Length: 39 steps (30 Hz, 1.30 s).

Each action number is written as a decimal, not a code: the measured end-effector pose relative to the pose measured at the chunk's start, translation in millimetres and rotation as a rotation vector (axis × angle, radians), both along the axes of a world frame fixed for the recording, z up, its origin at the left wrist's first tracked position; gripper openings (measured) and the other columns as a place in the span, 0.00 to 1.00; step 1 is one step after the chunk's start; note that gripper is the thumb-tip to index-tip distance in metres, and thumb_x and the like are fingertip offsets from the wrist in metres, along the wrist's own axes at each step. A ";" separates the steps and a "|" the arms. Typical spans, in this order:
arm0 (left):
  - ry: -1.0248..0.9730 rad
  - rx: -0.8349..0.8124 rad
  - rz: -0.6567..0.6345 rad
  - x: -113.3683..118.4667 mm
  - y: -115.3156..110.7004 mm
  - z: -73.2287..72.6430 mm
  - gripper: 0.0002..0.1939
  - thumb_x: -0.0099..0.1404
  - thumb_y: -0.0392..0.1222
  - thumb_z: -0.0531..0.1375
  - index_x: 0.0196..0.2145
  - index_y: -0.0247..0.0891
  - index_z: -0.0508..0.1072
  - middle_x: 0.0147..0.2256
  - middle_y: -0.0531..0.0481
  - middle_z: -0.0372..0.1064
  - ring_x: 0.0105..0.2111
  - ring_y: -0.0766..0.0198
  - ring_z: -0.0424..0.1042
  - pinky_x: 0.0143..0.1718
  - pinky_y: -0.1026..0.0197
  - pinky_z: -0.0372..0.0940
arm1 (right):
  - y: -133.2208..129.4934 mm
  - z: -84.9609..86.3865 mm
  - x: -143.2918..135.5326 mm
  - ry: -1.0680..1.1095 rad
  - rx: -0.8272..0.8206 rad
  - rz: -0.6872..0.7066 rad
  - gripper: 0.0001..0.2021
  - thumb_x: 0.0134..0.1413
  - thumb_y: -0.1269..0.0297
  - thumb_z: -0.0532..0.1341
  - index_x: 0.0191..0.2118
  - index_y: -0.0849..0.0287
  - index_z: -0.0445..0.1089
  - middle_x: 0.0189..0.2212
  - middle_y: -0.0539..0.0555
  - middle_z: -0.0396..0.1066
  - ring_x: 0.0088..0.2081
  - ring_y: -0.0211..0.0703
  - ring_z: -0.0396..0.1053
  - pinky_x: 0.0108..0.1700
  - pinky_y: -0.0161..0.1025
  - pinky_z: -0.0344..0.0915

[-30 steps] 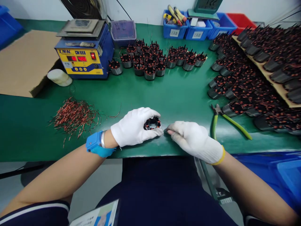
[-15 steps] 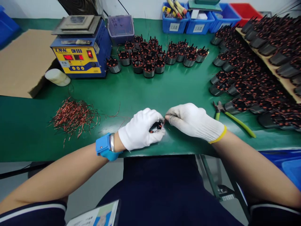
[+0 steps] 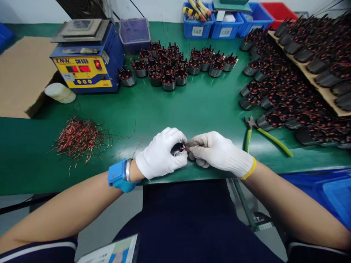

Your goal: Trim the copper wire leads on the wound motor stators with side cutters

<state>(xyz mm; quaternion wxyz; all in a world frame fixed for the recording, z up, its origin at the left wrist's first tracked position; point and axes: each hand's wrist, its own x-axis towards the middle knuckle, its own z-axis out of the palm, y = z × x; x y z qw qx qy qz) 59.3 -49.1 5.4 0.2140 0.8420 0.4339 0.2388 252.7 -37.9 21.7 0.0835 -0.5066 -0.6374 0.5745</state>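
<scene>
- Okay, your left hand (image 3: 163, 152), white-gloved, is curled part-closed around the wound core (image 3: 178, 148), thumb and fingers on its sides.
- Your right hand (image 3: 219, 151), also gloved (yellow cuff, grubby fingertips), is nearly closed, thumb and finger pinching thin copper wire (image 3: 194, 141) right beside the core; can't tell how many strands.
- Core location: in your left hand, near the front edge of the green tabletop (image 3: 178, 109), dark opening partly visible; whether it touches the surface, can't tell.
- Wire clippings (image 3: 80, 138): loose pile, left of your hands.
- Green-handled cutters (image 3: 275, 142): lying spread, right of your right hand.
- Standing cores (image 3: 168, 82): grouped beyond your hands, wire ends up; more packed cores (image 3: 248, 104) at right, some on a board (image 3: 326, 91).
- Blue-and-yellow CM550 unit (image 3: 85, 69): back left, red displays lit.
- Blue bins (image 3: 197, 30) and red bin (image 3: 279, 15): along the back.
</scene>
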 end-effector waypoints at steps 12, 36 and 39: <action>-0.085 -0.027 0.011 3.9 -4.2 -1.6 0.07 0.53 0.35 0.55 0.32 0.37 0.69 0.32 0.49 0.67 0.33 0.61 0.64 0.37 0.58 0.62 | 10.3 -0.4 24.1 0.116 -0.147 0.080 0.12 0.50 0.60 0.62 0.41 0.58 0.71 0.27 0.49 0.72 0.24 0.34 0.68 0.25 0.31 0.64; -0.412 -0.123 0.077 -8.6 0.4 -3.1 0.26 0.52 0.45 0.66 0.45 0.36 0.62 0.52 0.36 0.63 0.56 0.49 0.64 0.52 0.47 0.65 | 2.5 -6.1 -1.8 0.237 -0.105 -0.047 0.12 0.54 0.60 0.60 0.24 0.60 0.68 0.18 0.48 0.70 0.18 0.33 0.67 0.21 0.29 0.65; -0.660 -0.447 0.189 -23.5 7.2 7.8 0.28 0.59 0.58 0.61 0.50 0.38 0.62 0.54 0.38 0.63 0.50 0.52 0.70 0.43 0.51 0.71 | 0.1 -2.4 1.8 0.370 -0.099 -0.108 0.12 0.53 0.58 0.61 0.25 0.61 0.69 0.21 0.49 0.71 0.18 0.32 0.67 0.21 0.29 0.65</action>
